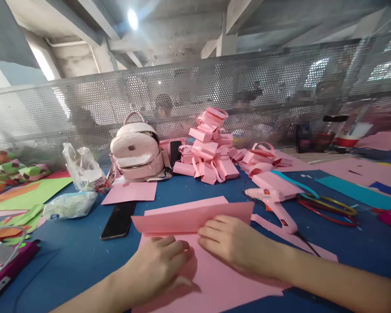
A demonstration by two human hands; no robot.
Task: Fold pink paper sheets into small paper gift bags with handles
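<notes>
A large pink paper sheet [224, 287] lies before me on the blue tabletop, its far part folded up into a raised flap [179, 217]. My left hand [159, 265] is curled against the paper just below the crease, its thumb apart from the bent fingers. Fingers of my right hand [234, 243] are held together and press on the lower part of the flap; its thumb is hidden. A pink glue gun [275, 206] lies beyond my right hand. Under the flap's far edge, more pink paper [215, 201] shows.
A phone [119, 221], a tissue pack [71, 205] and a pale backpack [135, 150] stand or lie at left. Folded pink paper boxes [211, 150] are piled at the back. Coloured loops [332, 211] and a blue strip [361, 191] lie right. A perforated metal panel [189, 91] rises behind.
</notes>
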